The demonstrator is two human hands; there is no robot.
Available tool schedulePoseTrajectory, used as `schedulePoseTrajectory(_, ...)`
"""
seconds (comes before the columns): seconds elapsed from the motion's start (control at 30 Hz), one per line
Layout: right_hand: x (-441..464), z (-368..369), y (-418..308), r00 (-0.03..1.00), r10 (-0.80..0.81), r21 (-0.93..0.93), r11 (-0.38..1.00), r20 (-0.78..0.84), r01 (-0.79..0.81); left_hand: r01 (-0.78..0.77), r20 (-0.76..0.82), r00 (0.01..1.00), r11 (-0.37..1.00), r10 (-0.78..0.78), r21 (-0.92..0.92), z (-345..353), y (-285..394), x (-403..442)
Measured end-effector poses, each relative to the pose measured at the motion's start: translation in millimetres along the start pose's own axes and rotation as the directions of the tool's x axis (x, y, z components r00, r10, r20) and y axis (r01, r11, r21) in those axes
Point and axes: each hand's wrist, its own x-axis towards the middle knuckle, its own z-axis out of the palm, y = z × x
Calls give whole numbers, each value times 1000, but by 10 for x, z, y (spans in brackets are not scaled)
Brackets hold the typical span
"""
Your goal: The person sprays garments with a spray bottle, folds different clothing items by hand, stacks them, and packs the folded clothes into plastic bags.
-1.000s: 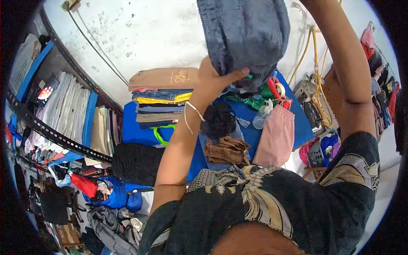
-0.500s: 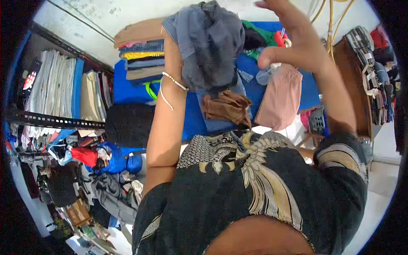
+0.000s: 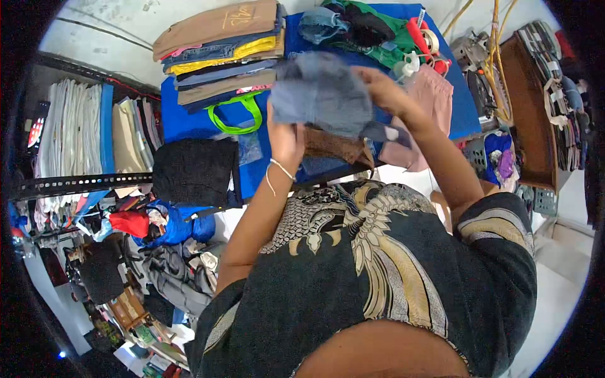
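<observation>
Denim garment (image 3: 324, 94), partly hidden brown cloth (image 3: 333, 147), stack (image 3: 220, 63)

The person wears a black short-sleeved cloth shirt (image 3: 302, 290), its front printed in cream, gold and grey with netlike scales and long, curving, feathery bands. Similar pale patterning marks both sleeves (image 3: 498, 225). A thin white cord bracelet (image 3: 281, 167), one end dangling, circles the left wrist.

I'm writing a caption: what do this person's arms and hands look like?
Both hands are ungloved. The left hand has a thin white bracelet with a loose hanging end at its wrist; the right hand has none. The short black sleeves carry pale patterned bands, with gold on the right.
</observation>
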Motion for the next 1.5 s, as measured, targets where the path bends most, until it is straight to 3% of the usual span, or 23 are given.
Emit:
schedulePoseTrajectory(0.03, 8, -121, 405, 999, -47, -228, 973, -5, 44, 196, -53, 978, 977, -200, -83, -4, -190, -193)
schedulePoseTrajectory(0.07, -98, -124, 575, 998, -14, -423, 906, -63, -14, 551, -30, 800, 753, -599, -359, 5, -478, -392)
schedulePoseTrajectory(0.13, -373, -6, 729, 920, 131, -454, 839, -370, -302, 672, -49, 675, 640, -736, -373, -133, -1005, -841)
schedulePoseTrajectory(0.2, -705, 124, 681, 853, -73, -685, 632, -518, -362, 710, -110, 659, 664, -744, -236, -170, -637, -809)
schedulePoseTrajectory(0.27, -993, 182, 743, 752, 210, -507, 624, -624, -595, 187, -176, 976, 901, -127, 390, -154, -528, -695)
schedulePoseTrajectory(0.33, -1169, 366, 820, 631, 504, -453, 441, -590, -775, -114, 88, 993, 892, 84, 437, -52, -359, -464)
schedulePoseTrajectory(0.4, -1290, 563, 992, 672, 591, -472, 483, -446, -738, -410, 455, 871, 783, 184, 468, 58, -369, -343)
schedulePoseTrajectory(0.47, -1211, 792, 893, 814, 376, -585, 567, -443, -580, -434, 527, 835, 774, 155, 460, 189, -532, -348)
schedulePoseTrajectory(0.53, -1148, 833, 1230, 847, 186, -795, 292, -499, -532, -470, 617, 781, 741, 97, 479, 262, -713, -381)
schedulePoseTrajectory(0.6, -1049, 750, 1444, 838, 252, -819, 207, -484, -535, -444, 604, 792, 769, 96, 460, 286, -723, -354)
schedulePoseTrajectory(0.67, -950, 779, 1265, 901, 328, -384, 822, -285, -421, -411, 594, 800, 799, 84, 439, 292, -717, -335)
schedulePoseTrajectory(0.7, -889, 862, 1117, 899, 328, -381, 822, -291, -423, -334, 569, 819, 870, 77, 363, 290, -705, -312)
schedulePoseTrajectory(0.73, -816, 979, 934, 912, 279, 93, 960, -301, -264, -253, 544, 837, 926, 64, 279, 290, -701, -291)
schedulePoseTrajectory(0.77, -786, 1035, 846, 912, 239, 538, 843, -333, -24, -210, 509, 858, 950, 66, 231, 303, -763, -279)
schedulePoseTrajectory(0.93, -944, 915, 1567, 870, 318, 490, 866, -377, -104, -427, 627, 776, 787, 68, 444, 356, -569, -378)
schedulePoseTrajectory(1.0, -951, 839, 1540, 769, 457, 77, 876, -447, -476, -447, 652, 756, 768, 51, 458, 391, -569, -450)
schedulePoseTrajectory(1.07, -954, 774, 1082, 722, 555, 97, 815, -413, -571, -475, 665, 746, 725, 31, 499, 395, -595, -492)
schedulePoseTrajectory(1.13, -904, 627, 269, 765, 515, -565, 524, -386, -637, -505, 671, 741, 675, 20, 538, 416, -658, -497)
schedulePoseTrajectory(1.2, -948, 153, 427, 778, 21, -549, 697, -628, -462, -652, 727, 683, 505, 68, 565, 443, -723, -551)
schedulePoseTrajectory(1.27, -784, -184, 40, 567, -460, -698, 641, -683, -319, -663, 742, 668, 500, 60, 556, 423, -596, -517)
schedulePoseTrajectory(1.37, -516, -724, 165, 627, -642, -876, 461, -441, -143, -537, 774, 628, 673, -82, 508, 338, -385, -462)
schedulePoseTrajectory(1.43, -405, -825, 318, 740, -452, -757, 643, -499, -118, -481, 801, 585, 739, -130, 472, 241, -175, -419)
schedulePoseTrajectory(1.5, -268, -875, 269, 727, -553, -769, 637, -407, 55, -482, 799, 594, 755, -91, 445, 247, -209, -418)
